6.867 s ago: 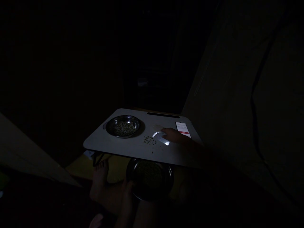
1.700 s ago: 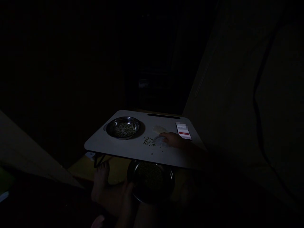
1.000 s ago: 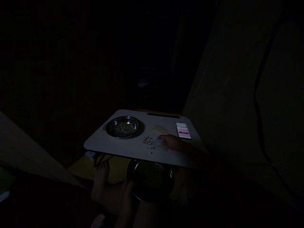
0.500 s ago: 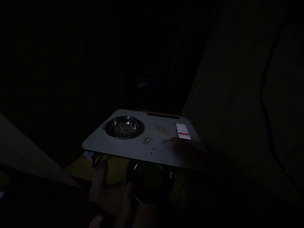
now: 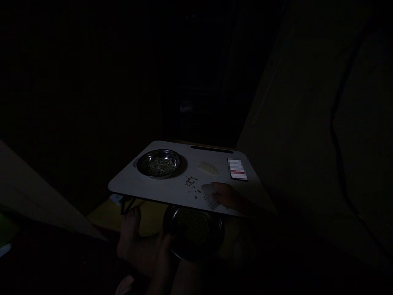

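Note:
In dim light, my right hand (image 5: 225, 195) is closed on a clear plastic protractor (image 5: 209, 196), tilted over the right front of the white table. Just left of it lie scattered small dark grains or beans (image 5: 190, 181). A pale, flat pile (image 5: 208, 168), perhaps of rice, is behind them. My left hand (image 5: 166, 244) grips the left rim of a dark-looking metal bowl (image 5: 218, 241) below the table's front edge. Greenish grains (image 5: 193, 227) fill its middle. At the table's left stands a shiny steel bowl (image 5: 141, 159) with mixed pale and dark grains inside.
The small white table (image 5: 135, 187) has a dark slot (image 5: 211, 149) along its back edge and a folding leg (image 5: 124, 207) at the left. A lit phone (image 5: 237, 169) lies at its right. My bare foot (image 5: 131, 223) rests underneath. A wall (image 5: 307, 123) rises on the right.
My right hand has moved left and toward the table's front with the protractor, which now sits near the scattered grains. My left hand and both bowls stay in place.

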The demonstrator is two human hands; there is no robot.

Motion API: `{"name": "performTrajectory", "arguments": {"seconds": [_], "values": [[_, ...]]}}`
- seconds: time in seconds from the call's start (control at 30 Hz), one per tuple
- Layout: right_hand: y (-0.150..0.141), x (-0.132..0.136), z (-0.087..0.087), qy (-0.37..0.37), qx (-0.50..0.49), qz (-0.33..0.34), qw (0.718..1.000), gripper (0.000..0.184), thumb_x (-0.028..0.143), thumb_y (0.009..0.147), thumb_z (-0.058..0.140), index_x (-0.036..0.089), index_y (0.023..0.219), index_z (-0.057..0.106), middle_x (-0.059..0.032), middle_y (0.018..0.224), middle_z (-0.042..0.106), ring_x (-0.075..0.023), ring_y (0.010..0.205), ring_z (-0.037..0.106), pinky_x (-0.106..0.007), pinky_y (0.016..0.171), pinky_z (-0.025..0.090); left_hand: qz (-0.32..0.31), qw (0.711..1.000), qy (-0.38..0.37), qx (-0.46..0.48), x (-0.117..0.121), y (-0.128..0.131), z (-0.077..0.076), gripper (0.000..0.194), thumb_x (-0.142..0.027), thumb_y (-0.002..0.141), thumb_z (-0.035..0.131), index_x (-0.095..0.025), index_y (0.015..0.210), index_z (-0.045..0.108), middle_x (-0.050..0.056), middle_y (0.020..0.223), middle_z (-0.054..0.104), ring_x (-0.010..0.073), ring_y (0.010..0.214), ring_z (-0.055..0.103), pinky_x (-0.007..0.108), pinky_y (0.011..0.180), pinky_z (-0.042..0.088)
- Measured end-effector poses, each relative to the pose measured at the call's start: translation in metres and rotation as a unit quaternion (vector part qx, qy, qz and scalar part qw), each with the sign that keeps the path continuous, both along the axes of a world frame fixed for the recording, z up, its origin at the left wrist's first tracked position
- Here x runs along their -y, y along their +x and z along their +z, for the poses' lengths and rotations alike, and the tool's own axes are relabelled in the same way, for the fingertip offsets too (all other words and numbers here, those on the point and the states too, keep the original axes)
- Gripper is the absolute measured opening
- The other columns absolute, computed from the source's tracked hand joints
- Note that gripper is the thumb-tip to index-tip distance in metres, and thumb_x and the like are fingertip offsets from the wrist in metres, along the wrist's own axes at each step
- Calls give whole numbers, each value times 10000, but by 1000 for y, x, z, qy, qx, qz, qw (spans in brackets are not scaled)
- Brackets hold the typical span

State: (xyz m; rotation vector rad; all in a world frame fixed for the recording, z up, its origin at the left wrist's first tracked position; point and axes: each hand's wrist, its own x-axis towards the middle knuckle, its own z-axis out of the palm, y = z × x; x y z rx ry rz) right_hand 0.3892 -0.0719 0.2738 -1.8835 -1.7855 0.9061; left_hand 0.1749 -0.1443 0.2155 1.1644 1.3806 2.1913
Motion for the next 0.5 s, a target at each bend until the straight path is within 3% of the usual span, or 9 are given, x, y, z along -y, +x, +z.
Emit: {"name": "performTrajectory", "arguments": {"seconds": [0.27,0.5], "values": [[-8,-6,-9,36,2,54,998,416,166,708,464,144,1121,508,-38,705,621,-102,505,525,-192,440,378,11,999,-25,-39,2,3,5,506,-155,503,646,-137,1000,555,58,1184,458,282,1187,276,468,1006,118],[-9,-9,-16,62,26,68,995,454,201,712,477,140,1162,477,-60,800,633,-140,577,567,-246,542,427,23,999,-28,-36,1,1,9,443,-159,536,609,-137,974,551,63,1142,482,269,1171,304,466,996,144]]}}
